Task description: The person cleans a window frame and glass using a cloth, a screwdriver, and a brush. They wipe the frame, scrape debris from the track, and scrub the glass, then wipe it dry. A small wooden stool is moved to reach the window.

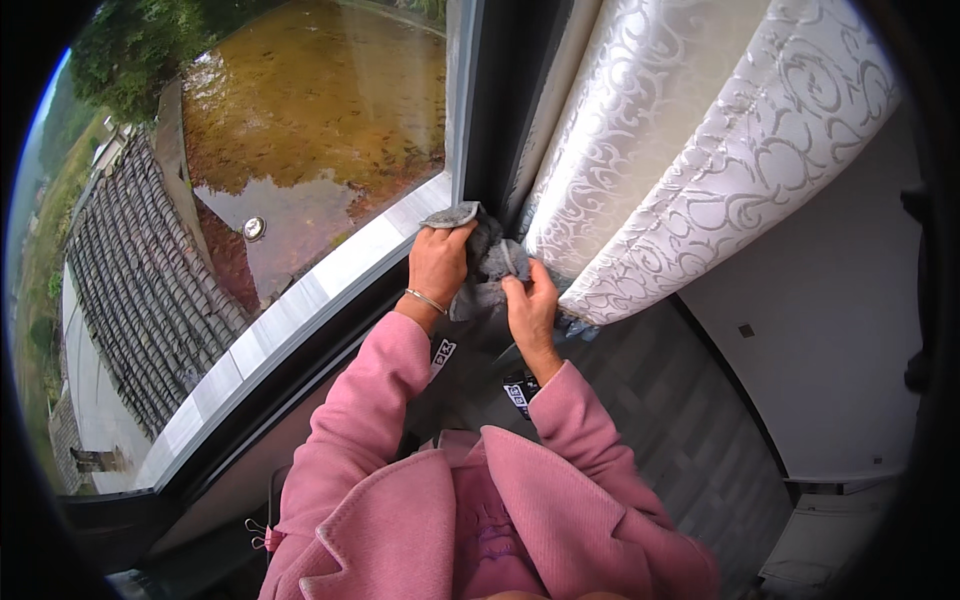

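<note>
A bunched grey fluffy cloth (485, 295) hangs between my two hands at the corner where the window frame meets the curtain. My left hand (438, 262) has its fingers closed round the cloth's upper left part, beside the dark window frame (500, 90). On the cloth's right side my right hand (533, 305) pinches a fold between thumb and fingers, close to the curtain's lower edge. The patterned cream curtain (690, 170) is gathered to the right of the cloth. Some fingertips are hidden behind the folds.
A pale stone sill (290, 315) runs diagonally outside the window. Beyond it lie a tiled roof (150, 260) and a flat roof with brown standing water (320, 100). Below me are a grey wood-look floor (660, 430) and a black-and-white item (518, 393); a white wall (820, 350) stands right.
</note>
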The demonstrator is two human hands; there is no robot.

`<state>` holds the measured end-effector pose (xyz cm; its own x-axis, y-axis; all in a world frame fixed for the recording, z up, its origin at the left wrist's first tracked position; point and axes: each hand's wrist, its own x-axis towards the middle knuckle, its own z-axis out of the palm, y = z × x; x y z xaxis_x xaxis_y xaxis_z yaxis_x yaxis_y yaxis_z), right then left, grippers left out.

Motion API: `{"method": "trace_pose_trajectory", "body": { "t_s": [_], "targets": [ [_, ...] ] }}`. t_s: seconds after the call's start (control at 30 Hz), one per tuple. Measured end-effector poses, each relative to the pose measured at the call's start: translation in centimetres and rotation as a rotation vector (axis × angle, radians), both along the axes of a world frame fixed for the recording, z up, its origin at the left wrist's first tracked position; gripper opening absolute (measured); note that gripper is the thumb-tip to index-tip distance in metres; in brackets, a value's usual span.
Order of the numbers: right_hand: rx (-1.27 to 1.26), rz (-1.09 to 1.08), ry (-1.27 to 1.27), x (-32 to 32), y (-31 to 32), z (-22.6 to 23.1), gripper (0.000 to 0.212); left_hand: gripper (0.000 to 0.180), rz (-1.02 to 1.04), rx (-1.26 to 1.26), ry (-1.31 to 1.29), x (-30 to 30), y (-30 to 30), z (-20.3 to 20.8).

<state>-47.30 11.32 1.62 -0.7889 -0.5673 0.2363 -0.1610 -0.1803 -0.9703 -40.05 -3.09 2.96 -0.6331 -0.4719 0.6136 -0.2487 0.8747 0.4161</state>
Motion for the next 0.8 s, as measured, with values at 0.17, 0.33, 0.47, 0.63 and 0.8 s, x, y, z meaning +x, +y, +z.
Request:
{"method": "trace_pose_trajectory", "body": {
  "t_s": [0.17,0.33,0.47,0.63,0.8],
  "targets": [
    [-0.082,-0.091,0.242,1.4,1.3,4.8,0.023,0.045,0.067,-0.02,0.339,9.6,1.4,5.0],
    [-0.232,0.023,0.526,5.9,0.1,10.7,0.029,0.085,0.238,-0.107,0.444,19.6,2.2,9.2],
    [-0.319,0.011,0.759,9.6,-1.5,14.0,0.029,0.082,0.34,-0.157,0.424,27.4,1.7,11.4],
    [-0.247,0.551,0.371,13.9,-1.0,17.0,0.045,0.08,0.642,-0.401,0.291,32.6,1.9,14.2],
    [-0.257,0.268,0.981,17.2,-1.5,19.4,0.042,0.08,0.917,-0.638,0.227,35.6,1.8,18.6]
  ]
}}
